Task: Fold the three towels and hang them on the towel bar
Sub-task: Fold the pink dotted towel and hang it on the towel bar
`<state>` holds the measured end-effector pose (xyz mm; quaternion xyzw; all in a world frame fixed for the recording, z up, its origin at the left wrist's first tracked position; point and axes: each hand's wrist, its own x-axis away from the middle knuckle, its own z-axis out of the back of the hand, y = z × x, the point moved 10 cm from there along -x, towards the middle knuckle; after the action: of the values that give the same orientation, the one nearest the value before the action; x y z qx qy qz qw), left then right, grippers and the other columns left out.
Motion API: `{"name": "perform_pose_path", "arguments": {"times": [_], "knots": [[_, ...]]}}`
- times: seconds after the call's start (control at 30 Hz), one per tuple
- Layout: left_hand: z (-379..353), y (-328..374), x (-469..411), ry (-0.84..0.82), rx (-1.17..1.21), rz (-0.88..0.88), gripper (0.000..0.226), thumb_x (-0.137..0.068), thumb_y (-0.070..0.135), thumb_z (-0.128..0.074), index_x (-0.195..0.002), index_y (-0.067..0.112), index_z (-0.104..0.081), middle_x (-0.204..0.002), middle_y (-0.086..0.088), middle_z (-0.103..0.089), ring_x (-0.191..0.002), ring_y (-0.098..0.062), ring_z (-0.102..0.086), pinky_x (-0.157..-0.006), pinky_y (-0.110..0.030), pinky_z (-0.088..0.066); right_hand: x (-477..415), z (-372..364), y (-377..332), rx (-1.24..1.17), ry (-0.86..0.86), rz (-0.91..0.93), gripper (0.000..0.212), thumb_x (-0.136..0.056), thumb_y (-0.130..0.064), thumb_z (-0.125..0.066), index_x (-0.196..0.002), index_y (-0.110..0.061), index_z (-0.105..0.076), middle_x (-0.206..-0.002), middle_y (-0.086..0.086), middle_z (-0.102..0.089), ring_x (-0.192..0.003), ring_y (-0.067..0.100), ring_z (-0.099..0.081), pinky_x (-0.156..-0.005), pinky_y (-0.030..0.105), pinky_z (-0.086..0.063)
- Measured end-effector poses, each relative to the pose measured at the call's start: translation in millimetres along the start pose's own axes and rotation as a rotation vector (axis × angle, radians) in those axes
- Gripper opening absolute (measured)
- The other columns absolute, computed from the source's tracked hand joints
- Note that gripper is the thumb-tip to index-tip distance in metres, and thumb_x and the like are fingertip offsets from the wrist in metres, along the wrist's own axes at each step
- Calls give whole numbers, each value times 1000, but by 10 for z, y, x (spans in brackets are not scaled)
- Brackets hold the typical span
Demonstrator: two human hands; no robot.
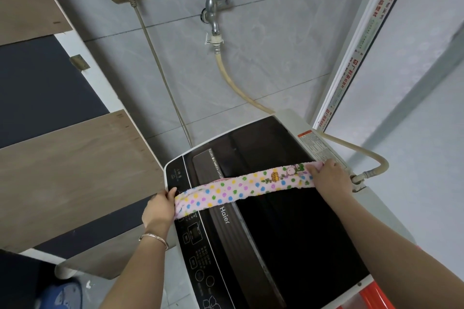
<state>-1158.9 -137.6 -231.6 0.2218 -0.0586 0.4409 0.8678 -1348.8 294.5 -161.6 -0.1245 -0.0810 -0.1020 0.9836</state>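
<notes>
So the polka-dot towel point(244, 187) was stretched flat across the washing machine lid point(276, 221), mid-frame, with the left hand point(160, 207) and right hand point(330, 177) each gripping one end.

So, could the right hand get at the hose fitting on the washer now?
Probably yes: the hose fitting sits just beside the right hand, nothing between, though it grips the spotted towel.

A pink towel point(243, 189) with coloured dots, folded into a long narrow strip, lies flat across the washing machine lid point(276, 233), running 8 o'clock to 2 o'clock.
</notes>
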Motion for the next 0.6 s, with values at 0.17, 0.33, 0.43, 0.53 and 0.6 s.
{"name": "perform_pose_path", "arguments": {"times": [0.17,0.33,0.43,0.53,0.6], "knots": [[-63,-31,-18,-58,-13,54,54,-97,49,-30,-107,7,-61,-111,-21,-63,-105,-38,-57,-82,-38,-42,42,19,47,11,-27,-58,63,-89,-56,-43,-119,-1,-48,-116,15,-57,-106,30,-56,-72,33,-39],[202,113,105,219,1,35,48,-99,35,-34,-112,-5,-57,-119,-26,-55,-114,-42,-48,-93,-49,-37,61,-56,47,-9,-111,-64,70,-88,-59,-43,-128,-2,-44,-127,17,-52,-113,30,-53,-87,37,-45],[325,404,265,361,134,-57,37,-98,24,-43,-100,-10,-59,-107,-31,-57,-102,-45,-51,-84,-51,-39,95,-59,23,-13,-138,-56,60,-91,-53,-42,-120,-1,-49,-108,13,-55,-92,23,-50,-74,30,-38],[280,873,536,391,218,-297,40,-92,28,-37,-92,-2,-62,-98,-22,-63,-93,-41,-57,-82,-46,-44,102,-65,16,-32,-160,-68,53,-93,-48,-42,-112,1,-53,-98,12,-54,-88,22,-50,-71,28,-35],[132,1159,760,360,245,-463,45,-88,33,-31,-96,1,-63,-102,-15,-64,-97,-34,-58,-88,-40,-44,114,-57,-47,-23,-161,-37,45,-95,-41,-38,-103,0,-55,-98,14,-57,-91,25,-53,-75,30,-38]]}}
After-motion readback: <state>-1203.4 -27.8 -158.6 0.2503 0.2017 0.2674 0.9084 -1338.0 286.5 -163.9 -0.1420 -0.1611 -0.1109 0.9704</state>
